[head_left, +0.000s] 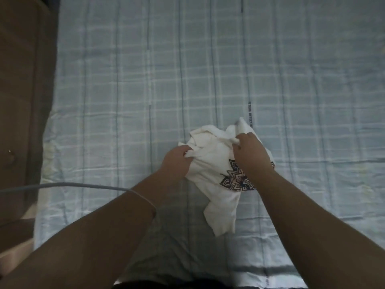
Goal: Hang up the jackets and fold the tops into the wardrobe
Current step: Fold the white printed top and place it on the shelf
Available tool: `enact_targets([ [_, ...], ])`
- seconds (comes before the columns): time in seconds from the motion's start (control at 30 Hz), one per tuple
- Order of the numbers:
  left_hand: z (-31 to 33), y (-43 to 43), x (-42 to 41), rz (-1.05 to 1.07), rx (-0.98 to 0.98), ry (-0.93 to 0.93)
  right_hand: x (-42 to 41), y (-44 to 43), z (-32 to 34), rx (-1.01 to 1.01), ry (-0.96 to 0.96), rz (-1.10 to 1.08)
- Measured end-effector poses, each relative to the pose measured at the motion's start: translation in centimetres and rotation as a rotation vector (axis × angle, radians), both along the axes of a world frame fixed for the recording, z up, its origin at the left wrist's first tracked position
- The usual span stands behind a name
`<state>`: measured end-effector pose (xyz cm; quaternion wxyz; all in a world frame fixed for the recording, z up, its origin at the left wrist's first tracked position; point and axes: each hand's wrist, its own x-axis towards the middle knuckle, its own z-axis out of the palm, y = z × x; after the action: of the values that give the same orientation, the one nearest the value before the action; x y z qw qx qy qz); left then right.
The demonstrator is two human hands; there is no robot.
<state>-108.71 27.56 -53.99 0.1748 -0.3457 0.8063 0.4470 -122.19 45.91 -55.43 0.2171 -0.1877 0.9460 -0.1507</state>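
Head view, looking down onto a bed covered with a pale blue checked sheet (145,80).

Item: crumpled white fabric top with a black mandala-style print (210,163). It lies bunched on the sheet, right of centre in the near half of the bed. Its lower end trails toward the person and rests flat on the sheet. The print faces up and is partly covered by the right wrist.

Left hand (177,161): fingers curled, pinching a fold at the top's left edge.

Right hand (251,155): fingers curled, gripping a bunch of fabric at the upper right of the top. The hands are apart, with cloth between them.

A thin white cable (62,185) comes in from the left edge and crosses the left forearm.

A brown wooden furniture panel (20,80) stands along the bed's left side, with a small metal knob (9,151) on it.
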Motion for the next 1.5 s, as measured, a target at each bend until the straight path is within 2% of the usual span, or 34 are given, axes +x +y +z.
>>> enact_targets([
  [0.2,7.4,-1.9,2.7,0.172,0.180,0.172,6.7,1.0,7.8,-0.148,0.098,-0.059],
  [0.3,11.6,-1.5,4.4,0.163,0.281,0.277,10.0,0.5,13.0,-0.299,0.096,-0.109],
  [0.47,19.6,-0.3,6.3,0.222,0.455,0.433,15.0,0.1,21.6,-0.599,0.019,-0.366],
  [0.6,26.2,1.1,7.1,0.211,0.512,0.576,17.6,0.5,28.0,-0.756,0.059,-0.346],
  [0.77,33.2,3.7,9.0,-0.015,0.323,0.742,19.4,1.9,34.7,-0.826,0.117,-0.210],
  [0.9,35.9,7.9,11.7,-0.226,0.210,0.730,19.7,4.6,38.6,-0.983,-0.146,-0.177],
  [1.0,37.9,12.3,12.7,-0.169,0.038,0.806,19.8,7.2,40.9,-0.986,-0.164,0.015],
  [1.13,41.9,16.6,12.5,0.076,0.056,0.967,19.0,11.5,44.3,-1.000,-0.057,0.244],
  [1.3,46.9,18.8,13.3,0.197,0.082,1.012,17.2,17.2,47.3,-1.190,-0.155,0.048],
  [1.43,52.3,20.5,14.6,0.097,0.009,1.023,16.3,19.3,49.6,-1.088,-0.044,0.146],
  [1.5,54.8,21.4,15.1,0.058,0.015,1.042,16.5,19.4,51.3,-1.038,-0.084,0.255],
])
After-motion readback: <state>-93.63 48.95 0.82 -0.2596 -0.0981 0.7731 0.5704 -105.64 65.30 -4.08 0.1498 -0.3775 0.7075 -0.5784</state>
